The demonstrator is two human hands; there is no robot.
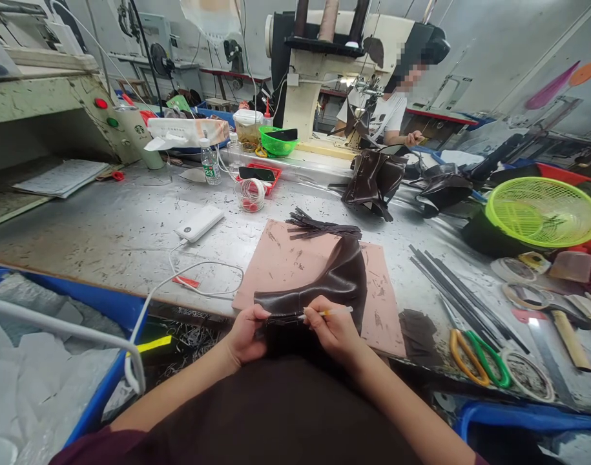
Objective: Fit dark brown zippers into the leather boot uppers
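A dark brown leather boot upper [341, 274] lies on a pink board [266, 258] at the table's front edge. Its near edge is pinched between the thumb and fingers of my left hand [248, 336]. My right hand [336, 330] is closed around a slim white and yellow pen [341, 310], whose tip is at the near edge of the leather. The fingers under the upper are partly hidden. Behind it, a bundle of thin dark leather strips [321, 226] rests on the board's far edge.
Scissors [476, 355], rolls of tape [525, 296] and long dark strips [462, 290] lie at right, near a yellow-green basket [542, 213]. A white power bank [201, 224] trails a cable at left. Beyond stands a sewing machine [302, 84], with a co-worker [396, 113] behind.
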